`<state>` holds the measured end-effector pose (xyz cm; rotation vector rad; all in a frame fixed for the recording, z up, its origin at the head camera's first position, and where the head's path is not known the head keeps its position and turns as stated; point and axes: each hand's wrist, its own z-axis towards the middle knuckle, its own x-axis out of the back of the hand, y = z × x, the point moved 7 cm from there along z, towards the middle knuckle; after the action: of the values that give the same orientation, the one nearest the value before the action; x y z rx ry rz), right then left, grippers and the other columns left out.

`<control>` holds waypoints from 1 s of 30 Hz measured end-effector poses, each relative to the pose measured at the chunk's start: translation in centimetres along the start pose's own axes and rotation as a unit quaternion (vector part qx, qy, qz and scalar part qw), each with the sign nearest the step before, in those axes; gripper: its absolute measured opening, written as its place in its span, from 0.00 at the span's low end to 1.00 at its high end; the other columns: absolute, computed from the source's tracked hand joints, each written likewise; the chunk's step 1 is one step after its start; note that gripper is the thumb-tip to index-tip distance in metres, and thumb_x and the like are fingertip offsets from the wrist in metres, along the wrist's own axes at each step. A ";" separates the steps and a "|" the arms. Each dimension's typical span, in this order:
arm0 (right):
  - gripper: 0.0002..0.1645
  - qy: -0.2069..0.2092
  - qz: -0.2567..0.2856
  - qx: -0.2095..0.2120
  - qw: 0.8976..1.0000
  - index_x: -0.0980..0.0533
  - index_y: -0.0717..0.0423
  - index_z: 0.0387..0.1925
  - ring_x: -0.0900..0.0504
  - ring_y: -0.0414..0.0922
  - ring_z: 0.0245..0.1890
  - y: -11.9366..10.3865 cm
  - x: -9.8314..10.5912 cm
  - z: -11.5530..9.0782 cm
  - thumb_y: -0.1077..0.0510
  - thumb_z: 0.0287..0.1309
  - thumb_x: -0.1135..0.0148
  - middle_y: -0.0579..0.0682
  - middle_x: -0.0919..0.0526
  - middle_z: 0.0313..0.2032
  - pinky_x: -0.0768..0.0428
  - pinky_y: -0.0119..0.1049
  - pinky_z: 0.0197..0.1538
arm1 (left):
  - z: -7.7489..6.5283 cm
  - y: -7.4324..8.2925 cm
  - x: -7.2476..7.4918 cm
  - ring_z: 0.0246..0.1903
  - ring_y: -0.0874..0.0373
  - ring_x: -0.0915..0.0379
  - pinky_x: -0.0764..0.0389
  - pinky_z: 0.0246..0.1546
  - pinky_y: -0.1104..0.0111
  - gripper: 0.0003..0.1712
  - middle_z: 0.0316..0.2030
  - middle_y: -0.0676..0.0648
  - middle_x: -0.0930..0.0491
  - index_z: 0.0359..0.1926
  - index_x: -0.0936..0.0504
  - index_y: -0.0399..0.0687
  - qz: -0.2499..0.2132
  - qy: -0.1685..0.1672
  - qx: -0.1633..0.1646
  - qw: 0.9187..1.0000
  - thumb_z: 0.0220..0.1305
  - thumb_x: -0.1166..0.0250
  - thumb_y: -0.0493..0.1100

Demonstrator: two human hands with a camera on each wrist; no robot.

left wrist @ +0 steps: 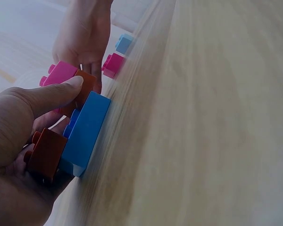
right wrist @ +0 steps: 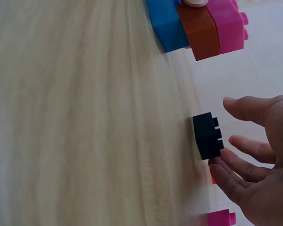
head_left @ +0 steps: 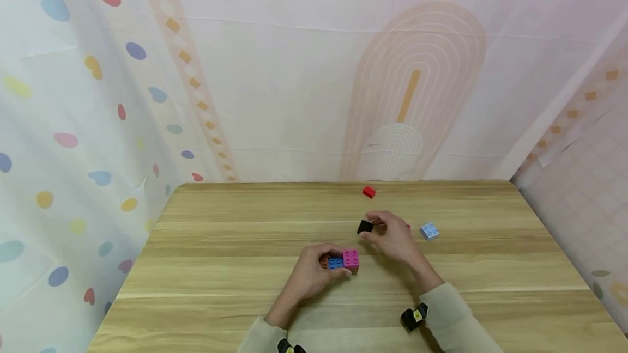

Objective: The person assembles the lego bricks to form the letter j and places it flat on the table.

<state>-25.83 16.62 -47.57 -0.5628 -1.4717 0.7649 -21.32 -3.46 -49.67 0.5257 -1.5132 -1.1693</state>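
My left hand [head_left: 314,274] grips a stack of joined toy building bricks. In the left wrist view the stack has a long blue brick [left wrist: 87,129] at its base. A brown brick [left wrist: 47,153] and an orange brick [left wrist: 86,89] sit on it, and a pink brick [left wrist: 61,74] tops the orange one. The thumb presses along the pink and orange bricks. Further right, my right hand [head_left: 392,238] reaches around a black brick [head_left: 365,226] on the table. Its thumb stands apart from the black brick [right wrist: 207,136], while the other fingertips are close to its edge; contact is unclear.
A red brick [head_left: 369,192] lies near the table's back edge. Right of my right hand is a light blue brick [head_left: 429,231]. A loose pink brick [left wrist: 113,65] is mostly behind that hand in the head view. A patterned cloth [head_left: 275,97] hangs behind the wooden table [head_left: 206,277].
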 end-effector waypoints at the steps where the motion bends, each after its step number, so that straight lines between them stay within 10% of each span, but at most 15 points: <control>1: 0.31 0.000 -0.001 0.002 1.000 0.22 0.58 0.63 0.18 0.55 0.56 0.0 -0.1 0.1 0.54 0.60 0.25 0.57 0.17 0.58 0.20 0.52 0.61 | 0.0 0.0 0.0 0.50 0.58 0.19 0.18 0.52 0.64 0.20 0.47 0.54 0.12 0.48 0.12 0.55 0.000 0.000 0.000 1.000 0.54 0.19 0.47; 30: 0.21 0.000 -0.030 0.020 0.999 0.17 0.57 0.55 0.18 0.49 0.48 0.2 -0.6 -0.1 0.59 0.60 0.27 0.54 0.14 0.50 0.18 0.47 0.54 | 0.0 0.0 0.0 0.50 0.58 0.19 0.21 0.50 0.70 0.21 0.47 0.53 0.11 0.48 0.12 0.54 0.001 0.005 -0.003 1.000 0.53 0.18 0.48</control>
<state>-25.73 16.27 -48.14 -0.4863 -1.4649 0.7454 -21.28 -3.43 -49.67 0.5261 -1.5017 -1.1677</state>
